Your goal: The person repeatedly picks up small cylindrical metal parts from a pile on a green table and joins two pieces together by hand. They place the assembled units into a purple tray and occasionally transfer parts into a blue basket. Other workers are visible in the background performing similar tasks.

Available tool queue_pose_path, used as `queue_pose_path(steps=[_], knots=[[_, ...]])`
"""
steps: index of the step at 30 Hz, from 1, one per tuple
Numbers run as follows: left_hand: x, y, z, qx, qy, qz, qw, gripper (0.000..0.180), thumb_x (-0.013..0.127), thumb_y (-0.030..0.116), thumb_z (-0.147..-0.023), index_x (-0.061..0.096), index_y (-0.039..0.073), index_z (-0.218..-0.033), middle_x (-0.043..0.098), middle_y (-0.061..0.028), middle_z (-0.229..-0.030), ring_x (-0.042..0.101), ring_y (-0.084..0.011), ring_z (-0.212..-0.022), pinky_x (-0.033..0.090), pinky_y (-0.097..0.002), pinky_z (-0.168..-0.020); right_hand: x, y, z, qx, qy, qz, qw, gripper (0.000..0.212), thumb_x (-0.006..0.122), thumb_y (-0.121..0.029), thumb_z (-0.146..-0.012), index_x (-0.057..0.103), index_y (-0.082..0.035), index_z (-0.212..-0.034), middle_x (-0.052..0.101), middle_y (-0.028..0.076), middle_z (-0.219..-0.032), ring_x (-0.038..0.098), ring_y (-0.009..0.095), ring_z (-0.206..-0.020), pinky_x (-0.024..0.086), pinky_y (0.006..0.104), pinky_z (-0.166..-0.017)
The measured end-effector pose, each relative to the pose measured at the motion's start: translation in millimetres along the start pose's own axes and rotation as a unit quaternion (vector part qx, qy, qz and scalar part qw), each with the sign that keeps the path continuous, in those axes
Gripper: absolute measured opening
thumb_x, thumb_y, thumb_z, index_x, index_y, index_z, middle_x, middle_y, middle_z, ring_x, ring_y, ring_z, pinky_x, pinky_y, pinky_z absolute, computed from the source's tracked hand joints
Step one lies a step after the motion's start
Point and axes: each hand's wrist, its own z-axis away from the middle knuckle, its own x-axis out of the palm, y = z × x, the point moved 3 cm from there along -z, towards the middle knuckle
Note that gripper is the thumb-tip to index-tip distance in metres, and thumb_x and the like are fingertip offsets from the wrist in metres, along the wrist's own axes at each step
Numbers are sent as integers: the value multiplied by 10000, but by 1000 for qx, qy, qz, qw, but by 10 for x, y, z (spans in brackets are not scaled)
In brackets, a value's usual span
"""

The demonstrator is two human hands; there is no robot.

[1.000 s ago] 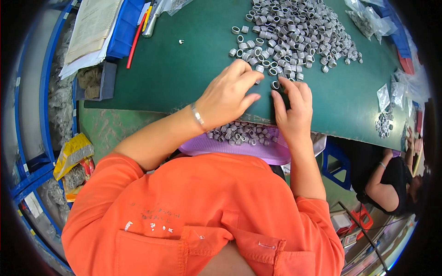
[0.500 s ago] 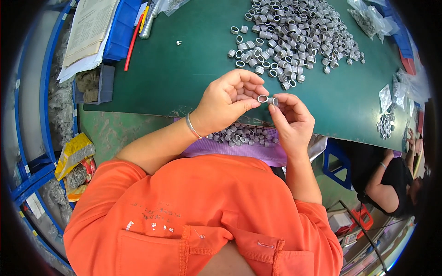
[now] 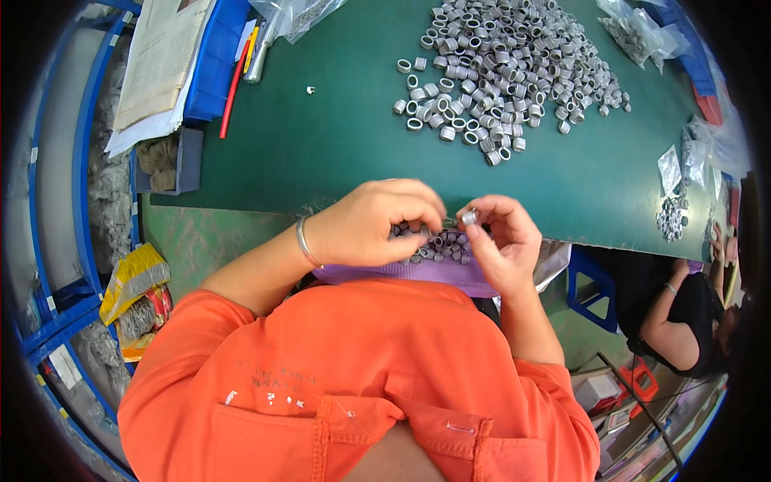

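Between its thumb and fingers, my right hand pinches a small grey metal ring near the table's front edge. Just left of it, my left hand is curved, its thumb apart from its slightly blurred fingers. I see nothing held in it. Below both hands, a purple tray holds several loose metal rings, partly hidden by my left hand. Farther off, a large heap of similar short grey rings is spread over the green table.
At the far left are a blue bin, papers, a red pencil and a grey box. Small parts and plastic bags lie on the right. A person in black sits beside a blue stool.
Both hands have moved down toward the tray, near my body. The ring that my left fingers pinched no longer shows in them. My right hand still holds its ring.
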Motion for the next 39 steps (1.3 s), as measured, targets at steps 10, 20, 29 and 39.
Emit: queue_pose_path(steps=[10, 20, 29, 39], knots=[[88, -142, -61, -110, 146, 227, 957, 121, 573, -20, -822, 548, -23, -941, 610, -99, -969, 594, -120, -782, 502, -223, -657, -133, -190, -441, -192, 82, 379, 901, 172, 596, 49, -725, 588, 5, -891, 567, 132, -839, 548, 290, -738, 449, 330, -659], [-461, -263, -665, -162, 242, 515, 806, 142, 551, 88, -868, 563, -6, -973, 618, -96, -929, 611, -147, -810, 507, -236, -674, -161, -144, -505, -196, 79, 430, 878, 226, 589, 28, -692, 564, -15, -912, 554, 134, -890, 517, 309, -802, 415, 372, -714], [-1548, -140, -2287, -8, 291, 585, 757, 131, 525, 29, -867, 507, -67, -956, 578, -148, -947, 597, -227, -884, 537, -305, -800, -130, -167, -422, -178, 91, 420, 885, 236, 630, 39, -671, 569, -23, -890, 565, 122, -868, 523, 297, -782, 423, 360, -691], [-1658, -385, -2293, -68, 262, 299, 915, 255, 579, 72, -828, 520, -35, -1051, 582, -103, -959, 563, -160, -841, 485, -284, -760, -294, 35, -482, -108, 168, 256, 946, 329, 686, 13, -699, 521, -26, -981, 613, 50, -837, 583, 129, -715, 445, 239, -635]])
